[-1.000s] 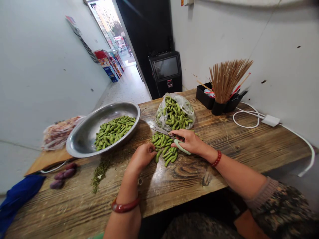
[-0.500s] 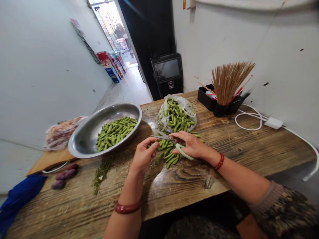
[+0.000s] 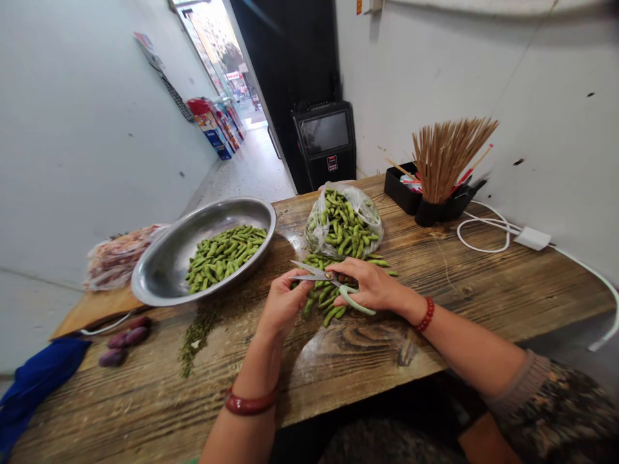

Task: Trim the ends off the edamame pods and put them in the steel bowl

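My right hand point(image 3: 370, 283) grips scissors point(image 3: 352, 300) with pale green handles. Their blades are spread and point left, over the fingertips of my left hand point(image 3: 284, 303). That hand is closed in a pinch on an edamame pod, which the fingers and the blades mostly hide. Loose edamame pods point(image 3: 331, 312) lie in a pile on the wooden table under both hands. Just behind them a clear plastic bag point(image 3: 315, 233) stands open, full of more pods. To the left, a wide steel basin point(image 3: 162, 269) holds a heap of green pods point(image 3: 226, 255).
Small green trimmings point(image 3: 196, 341) lie in front of the basin. Several purple fruits point(image 3: 126, 338), a blue cloth point(image 3: 46, 367) and a bagged pinkish food point(image 3: 118, 258) are at left. At back right stand a black holder of sticks point(image 3: 438, 174) and a white cable with a box point(image 3: 532, 238).
The scissor blades have opened wider, and their tips have shifted slightly left over my left fingertips. My left hand has moved a little to the right. Basin and bag stay where they were.
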A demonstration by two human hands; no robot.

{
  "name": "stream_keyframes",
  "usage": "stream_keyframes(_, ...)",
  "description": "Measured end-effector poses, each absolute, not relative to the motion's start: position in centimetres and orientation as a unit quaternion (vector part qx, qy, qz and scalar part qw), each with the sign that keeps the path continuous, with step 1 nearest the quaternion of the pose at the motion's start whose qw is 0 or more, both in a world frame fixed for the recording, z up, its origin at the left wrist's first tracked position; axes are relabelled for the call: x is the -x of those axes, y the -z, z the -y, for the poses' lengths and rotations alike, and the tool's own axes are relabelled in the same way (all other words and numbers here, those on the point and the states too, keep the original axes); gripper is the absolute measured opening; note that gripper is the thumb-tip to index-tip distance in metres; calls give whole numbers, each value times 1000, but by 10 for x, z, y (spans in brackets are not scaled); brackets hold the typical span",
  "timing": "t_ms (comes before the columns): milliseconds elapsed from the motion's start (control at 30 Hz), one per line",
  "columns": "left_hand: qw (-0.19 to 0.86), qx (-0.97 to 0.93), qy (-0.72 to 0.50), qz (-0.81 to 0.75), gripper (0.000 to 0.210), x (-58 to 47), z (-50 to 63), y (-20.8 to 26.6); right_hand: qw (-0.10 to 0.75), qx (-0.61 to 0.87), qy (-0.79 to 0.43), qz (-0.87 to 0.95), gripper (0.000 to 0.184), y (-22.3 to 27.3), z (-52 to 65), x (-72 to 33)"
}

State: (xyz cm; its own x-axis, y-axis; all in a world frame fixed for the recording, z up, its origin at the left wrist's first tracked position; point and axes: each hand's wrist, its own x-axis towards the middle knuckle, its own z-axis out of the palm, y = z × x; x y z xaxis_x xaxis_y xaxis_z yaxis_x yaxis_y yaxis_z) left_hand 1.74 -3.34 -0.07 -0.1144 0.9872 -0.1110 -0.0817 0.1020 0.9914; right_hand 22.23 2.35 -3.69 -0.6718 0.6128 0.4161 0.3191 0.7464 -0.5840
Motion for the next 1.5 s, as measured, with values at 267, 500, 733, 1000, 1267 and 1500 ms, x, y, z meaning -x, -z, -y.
stream_keyframes(267,512,-421,-525,-534,24,-17,33,1,317,268,-223,882,58,39,-24,-223)
stream_keyframes(500,487,-424,-533,-547,25,-12,30,5,326,274,-259,867,53,40,-26,-221)
stream_keyframes(733,523,-378,-582,-496,24,-7,27,4,378,336,-300,809,52,37,-28,-218)
stream_keyframes(1000,505,-388,-592,-494,24,-8,28,5,353,304,-273,842,61,35,-25,-220)
stream_keyframes(1267,508,-433,-540,-513,25,-12,30,4,305,292,-221,879,67,37,-27,-223)
stream_keyframes(1500,504,-445,-514,-532,29,-10,30,6,297,281,-226,884,66,36,-26,-223)
